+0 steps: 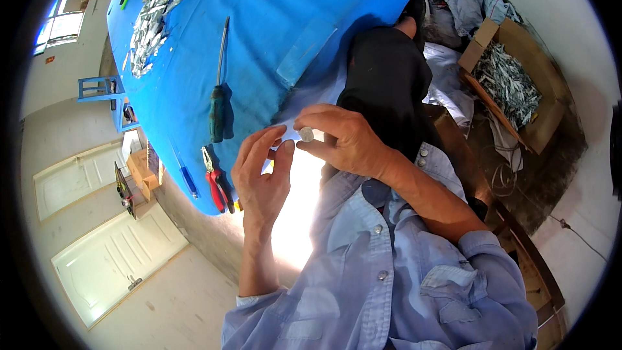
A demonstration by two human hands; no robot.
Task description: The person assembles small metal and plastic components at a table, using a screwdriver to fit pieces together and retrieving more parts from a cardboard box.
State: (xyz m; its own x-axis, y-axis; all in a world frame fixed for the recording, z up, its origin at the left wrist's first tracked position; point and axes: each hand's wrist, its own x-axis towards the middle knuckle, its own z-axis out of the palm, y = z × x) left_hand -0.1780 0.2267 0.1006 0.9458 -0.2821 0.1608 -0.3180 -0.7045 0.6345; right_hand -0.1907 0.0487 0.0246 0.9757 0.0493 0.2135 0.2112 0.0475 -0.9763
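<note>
A small pale grey, roundish piece [306, 134] is pinched between the thumb and fingers of my right hand [346, 139]. I cannot make out its exact kind. Close by on its left, my left hand [261, 168] is raised with curved fingers and a gap between thumb and fingertips; nothing shows between them. Both hands are in front of my body, over the near edge of the blue cloth [272, 32]. On that cloth left of my hands lie a long screwdriver with a dark green handle [217, 113], pliers with red and black handles [217, 185] and a thin blue-handled tool [186, 178].
Grey metal-looking slivers form a long pile [159, 19] at the far left of the cloth. A flat clear piece [308, 52] lies nearer its right edge. On the right, a cardboard box [551, 107] holds more slivers, beside heaped clothes [473, 6]. A blue stool [103, 89] stands left.
</note>
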